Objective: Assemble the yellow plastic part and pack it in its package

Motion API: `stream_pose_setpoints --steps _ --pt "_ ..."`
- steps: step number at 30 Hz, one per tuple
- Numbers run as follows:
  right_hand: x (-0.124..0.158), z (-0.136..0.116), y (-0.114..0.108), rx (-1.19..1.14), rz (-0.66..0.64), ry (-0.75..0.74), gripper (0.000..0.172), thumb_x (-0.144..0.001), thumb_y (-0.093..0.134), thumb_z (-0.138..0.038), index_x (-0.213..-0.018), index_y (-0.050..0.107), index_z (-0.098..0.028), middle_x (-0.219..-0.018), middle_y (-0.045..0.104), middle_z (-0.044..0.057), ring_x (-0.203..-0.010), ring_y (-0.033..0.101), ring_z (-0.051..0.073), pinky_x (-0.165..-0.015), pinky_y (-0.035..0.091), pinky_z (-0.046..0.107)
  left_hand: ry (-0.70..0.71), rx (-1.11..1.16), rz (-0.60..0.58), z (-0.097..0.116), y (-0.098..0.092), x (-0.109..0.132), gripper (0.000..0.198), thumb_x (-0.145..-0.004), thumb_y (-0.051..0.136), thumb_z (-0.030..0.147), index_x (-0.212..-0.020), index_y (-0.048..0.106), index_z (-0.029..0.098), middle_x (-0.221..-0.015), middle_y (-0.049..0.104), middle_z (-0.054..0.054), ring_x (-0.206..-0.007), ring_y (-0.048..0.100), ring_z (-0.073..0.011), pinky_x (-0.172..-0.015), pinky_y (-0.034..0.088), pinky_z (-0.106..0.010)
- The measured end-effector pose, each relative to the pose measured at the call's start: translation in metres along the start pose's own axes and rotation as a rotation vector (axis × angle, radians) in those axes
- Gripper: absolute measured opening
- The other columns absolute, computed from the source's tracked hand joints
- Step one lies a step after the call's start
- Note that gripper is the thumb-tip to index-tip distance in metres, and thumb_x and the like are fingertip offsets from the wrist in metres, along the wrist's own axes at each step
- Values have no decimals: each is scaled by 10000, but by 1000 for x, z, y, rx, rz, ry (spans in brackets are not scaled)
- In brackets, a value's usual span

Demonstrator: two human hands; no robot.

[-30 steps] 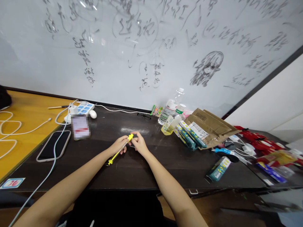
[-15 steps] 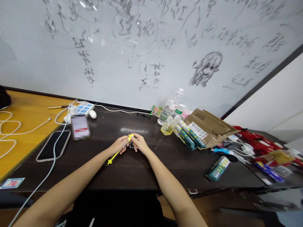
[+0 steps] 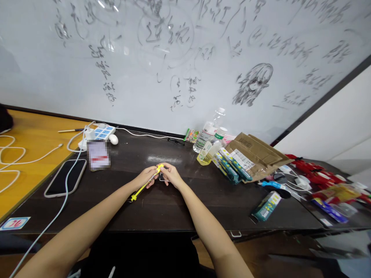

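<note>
Between my hands, over the dark tabletop, is a long thin yellow piece (image 3: 140,192) with cross-shaped ends and a shiny strip along it; its exact kind is unclear. My left hand (image 3: 145,177) is closed around its middle. At its upper end, the fingers of my right hand (image 3: 171,175) pinch the yellow tip. The lower end sticks out past my left wrist, with a thin dark wire-like loop beside it. A small, white, bent wire-like shape (image 3: 164,180) shows just under my right fingers; I cannot tell whether it is held.
Left on the dark table (image 3: 121,216) lie a phone (image 3: 66,177), a cable, a blurred card (image 3: 98,155) and a power strip (image 3: 104,132). Glasses (image 3: 176,142) lie at the back. Bottles (image 3: 205,135), green boxes (image 3: 232,165), a cardboard package (image 3: 257,154) and another green box (image 3: 267,206) are right.
The yellow piece has turned slightly in my fingers, and its shiny strip shows a little differently. Both hands stay almost in place with the same grip.
</note>
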State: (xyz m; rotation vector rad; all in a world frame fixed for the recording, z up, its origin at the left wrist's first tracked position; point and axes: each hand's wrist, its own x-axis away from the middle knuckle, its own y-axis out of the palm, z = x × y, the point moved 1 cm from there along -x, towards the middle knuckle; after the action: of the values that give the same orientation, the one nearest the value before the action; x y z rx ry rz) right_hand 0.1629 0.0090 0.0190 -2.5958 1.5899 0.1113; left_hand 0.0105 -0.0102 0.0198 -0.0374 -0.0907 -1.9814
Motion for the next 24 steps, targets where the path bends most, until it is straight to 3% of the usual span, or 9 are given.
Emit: stream_pose_setpoints --steps 6,12,19,24 --pt "-1 2 0 39 20 1 433 -763 576 -526 -1003 523 -170 -367 325 -149 -263 259 38 -269 336 151 29 -29 9 -3 -1 -2 257 -845 444 432 -789 433 182 -640 462 59 -292 380 -20 -240 278 -146" --pt "-4 10 1 91 69 -9 388 -804 491 -554 -942 472 -193 -482 436 -120 -272 289 22 -273 319 145 39 -56 51 -4 -4 -5 234 -823 451 394 -919 481 183 -894 564 -14 -415 522 -36 -260 306 -120" --pt "-1 5 4 86 153 -44 379 -812 455 -572 -907 478 -205 -452 361 -122 -292 271 39 -287 309 162 12 -42 29 -4 -3 -4 245 -823 451 392 -948 473 183 -869 582 -23 -424 528 -43 -270 306 -109" --pt "-2 3 5 40 152 -31 379 -795 490 -581 -863 473 -209 -414 272 -129 -309 215 37 -311 191 163 20 28 23 1 2 -2 231 -824 462 396 -923 444 188 -737 534 29 -373 470 -33 -267 293 -110"
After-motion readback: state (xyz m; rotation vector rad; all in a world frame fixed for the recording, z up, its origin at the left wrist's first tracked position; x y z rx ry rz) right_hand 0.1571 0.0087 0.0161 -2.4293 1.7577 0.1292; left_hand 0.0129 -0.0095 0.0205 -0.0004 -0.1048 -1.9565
